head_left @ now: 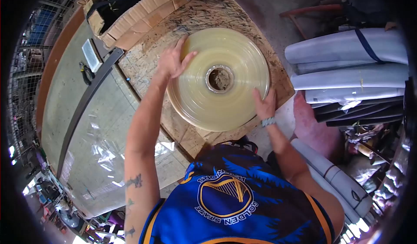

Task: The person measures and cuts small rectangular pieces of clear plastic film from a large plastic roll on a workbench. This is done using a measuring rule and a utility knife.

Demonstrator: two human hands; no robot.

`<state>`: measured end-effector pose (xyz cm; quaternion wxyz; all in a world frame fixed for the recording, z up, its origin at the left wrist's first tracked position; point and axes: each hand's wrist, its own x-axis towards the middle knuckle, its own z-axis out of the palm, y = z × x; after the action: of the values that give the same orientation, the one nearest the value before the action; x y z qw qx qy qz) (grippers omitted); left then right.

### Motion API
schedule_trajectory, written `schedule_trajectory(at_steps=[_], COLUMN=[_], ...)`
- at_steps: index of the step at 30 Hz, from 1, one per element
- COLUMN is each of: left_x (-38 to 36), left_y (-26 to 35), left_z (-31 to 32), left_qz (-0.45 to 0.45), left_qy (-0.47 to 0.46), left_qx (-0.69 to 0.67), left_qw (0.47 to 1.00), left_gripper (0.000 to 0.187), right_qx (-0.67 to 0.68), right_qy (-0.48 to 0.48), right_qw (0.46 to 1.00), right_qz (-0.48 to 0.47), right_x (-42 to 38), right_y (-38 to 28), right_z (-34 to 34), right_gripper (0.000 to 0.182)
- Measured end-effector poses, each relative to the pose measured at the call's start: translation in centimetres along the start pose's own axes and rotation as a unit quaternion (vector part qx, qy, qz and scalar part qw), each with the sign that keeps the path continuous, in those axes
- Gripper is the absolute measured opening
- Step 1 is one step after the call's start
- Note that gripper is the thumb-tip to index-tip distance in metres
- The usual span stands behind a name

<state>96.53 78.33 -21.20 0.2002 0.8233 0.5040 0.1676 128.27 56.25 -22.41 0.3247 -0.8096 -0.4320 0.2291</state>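
A large round roll of clear yellowish plastic film (195, 94) lies flat on a scratched wooden board (200, 11), with a hollow core at its middle. My left hand (173, 60) rests on the roll's upper left edge, its thumb and fingers spread apart. At the lower right rim is my right hand (266, 104), with a band on the wrist; its thumb is over the top of the roll and its fingers lie along the outer edge. Both hands touch the roll from opposite sides.
A cardboard box (143, 16) stands at the board's upper left. Left of the board are pliers (86, 73), a white rectangular item (91, 55) and a long dark strip (84, 102). Grey rolls (347, 48) are stacked at the right, with more rolls (334, 174) lower down.
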Motion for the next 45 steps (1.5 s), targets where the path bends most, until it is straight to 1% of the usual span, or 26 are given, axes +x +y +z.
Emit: schedule_trajectory(at_steps=[3, 5, 7, 9, 10, 12, 14, 16, 18, 20, 21, 23, 24, 25, 27, 29, 30, 31, 32, 33, 34, 37, 38, 41, 42, 45], left_x=[5.0, 7.5, 8.6, 7.2, 6.6, 2.5, -5.0, -13.1, -19.4, -23.2, -25.0, -27.8, -27.9, -28.6, -30.7, -32.9, -34.0, -35.1, -36.4, -37.9, -39.4, -43.1, -44.2, -45.7, -46.2, -45.9], left_y=[1.9, 1.7, 2.4, 1.9, 1.7, 1.5, 3.0, 3.8, 5.3, 7.3, 7.3, 6.4, 7.4, 7.1, 4.0, 1.4, 0.2, -1.2, -2.7, -4.0, -5.3, -9.0, -10.5, -11.6, -12.1, -10.3], left_z=[-2.1, -0.4, 0.8, 1.5, 1.9, 2.4, -1.3, -2.4, -2.4, -2.5, -1.7, 0.1, -2.1, -3.3, -5.8, -9.3, -10.9, -12.2, -13.3, -14.1, -14.6, -15.7, -15.9, -16.7, -16.9, -18.2], left_qz=[0.049, 0.103, 0.112, 0.031, -0.001, -0.128, -0.180, -0.180, -0.223, -0.332, -0.319, -0.292, -0.286, -0.284, -0.289, -0.288, -0.300, -0.312, -0.320, -0.326, -0.330, -0.325, -0.320, -0.338, -0.338, -0.316], left_qy=[-0.122, -0.046, -0.004, 0.026, 0.046, 0.097, 0.025, 0.032, 0.048, -0.025, -0.025, -0.021, -0.018, -0.012, 0.001, 0.006, -0.011, -0.028, -0.029, -0.032, -0.028, -0.022, -0.023, 0.003, 0.011, 0.059], left_qx=[0.021, 0.092, 0.133, 0.075, 0.046, 0.026, -0.037, -0.072, -0.120, -0.249, -0.267, -0.304, -0.312, -0.288, -0.241, -0.096, -0.039, 0.019, 0.022, 0.026, 0.047, 0.116, 0.141, 0.191, 0.193, 0.207], left_qw=[0.991, 0.989, 0.985, 0.996, 0.998, 0.987, 0.983, 0.981, 0.966, 0.910, 0.909, 0.906, 0.906, 0.915, 0.926, 0.953, 0.953, 0.950, 0.947, 0.944, 0.942, 0.938, 0.937, 0.921, 0.921, 0.924], left_gripper=[0.077, 0.082, 0.085, 0.087, 0.088, 0.094, 0.101, 0.103, 0.103, 0.097, 0.094, 0.090, 0.070, 0.064, 0.053, 0.036, 0.032, 0.029, 0.024, 0.020, 0.018, 0.012, 0.010, 0.007, 0.011, 0.021], right_qx=[0.001, 0.032, 0.055, 0.066, 0.057, 0.041, 0.027, 0.010, -0.013, -0.006, -0.003, 0.008, 0.010, 0.021, 0.039, 0.044, 0.048, 0.046, 0.045, 0.072, 0.098, 0.141, 0.074, 0.039, 0.016, 0.011], right_qy=[0.055, 0.070, 0.029, -0.041, -0.052, -0.061, -0.033, -0.014, -0.010, -0.006, -0.005, 0.002, 0.006, -0.002, -0.027, -0.019, -0.018, -0.023, -0.027, -0.046, -0.063, -0.190, -0.206, -0.179, -0.160, -0.138], right_qw=[0.998, 0.997, 0.997, 0.993, 0.994, 0.996, 0.998, 0.998, 0.999, 0.998, 0.997, 0.999, 1.000, 1.000, 0.999, 0.999, 0.999, 0.999, 0.998, 0.995, 0.990, 0.969, 0.973, 0.981, 0.984, 0.989], right_qz=[0.014, 0.014, 0.040, 0.093, 0.079, 0.053, 0.055, 0.056, 0.047, 0.068, 0.075, 0.041, 0.025, 0.022, 0.015, 0.001, -0.006, 0.015, 0.037, 0.057, 0.077, 0.070, 0.069, 0.061, 0.076, 0.057], right_x=[-5.9, -9.0, -9.9, -9.6, -9.4, -9.0, -9.3, -9.4, -9.4, -9.4, -9.4, -9.2, -9.2, -9.2, -8.7, -7.9, -7.8, -7.5, -7.1, -7.1, -7.2, -7.8, -8.2, -8.0, -8.0, -5.4], right_y=[-0.2, 0.5, 0.3, -1.4, -0.8, 1.0, 0.8, 0.7, 0.4, 0.3, 0.2, 0.6, 0.9, 1.2, 1.5, 3.1, 3.9, 4.5, 4.9, 4.7, 4.3, 3.7, 3.2, 4.8, 4.4, 6.2], right_z=[1.8, 3.3, 3.0, 1.7, 1.7, 1.8, 2.0, 2.2, 2.2, 2.3, 2.3, 2.5, 2.5, 2.3, 2.3, 3.0, 3.3, 3.4, 3.5, 3.3, 3.2, 0.0, -1.5, -4.5, -5.6, -7.4], right_gripper=[0.054, 0.054, 0.052, 0.047, 0.048, 0.049, 0.053, 0.057, 0.061, 0.063, 0.064, 0.066, 0.067, 0.069, 0.073, 0.074, 0.074, 0.074, 0.074, 0.068, 0.062, 0.062, 0.064, 0.070, 0.070, 0.069])
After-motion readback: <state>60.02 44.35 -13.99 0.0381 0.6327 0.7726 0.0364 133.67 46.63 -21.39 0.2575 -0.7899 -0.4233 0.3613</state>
